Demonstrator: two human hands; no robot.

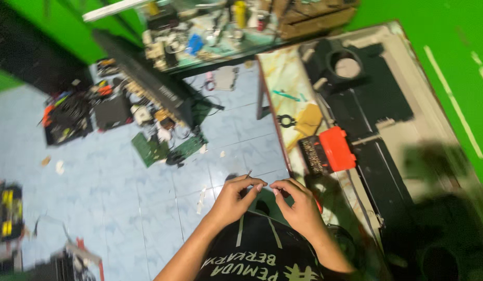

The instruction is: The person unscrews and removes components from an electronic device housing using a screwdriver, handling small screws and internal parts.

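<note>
- Two hands meet above the lap; left hand (235, 200) pinches a thin wire-like piece (248, 172) between closed fingers, its tip sticking up; right hand (299, 204) has fingertips drawn together just beside it, whether on the same piece I cannot tell.
- Held close to the body, likely for fine control.
- Worktop (285, 78) edge lies right, an orange case (336, 148) near it; tiled floor (121, 192) left gives open room.

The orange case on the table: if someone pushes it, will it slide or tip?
The orange case looks flat and low, so it probably slides, not tips. It seems to lie open with small bits inside; those might rattle or spill. Blur hides more.
</note>
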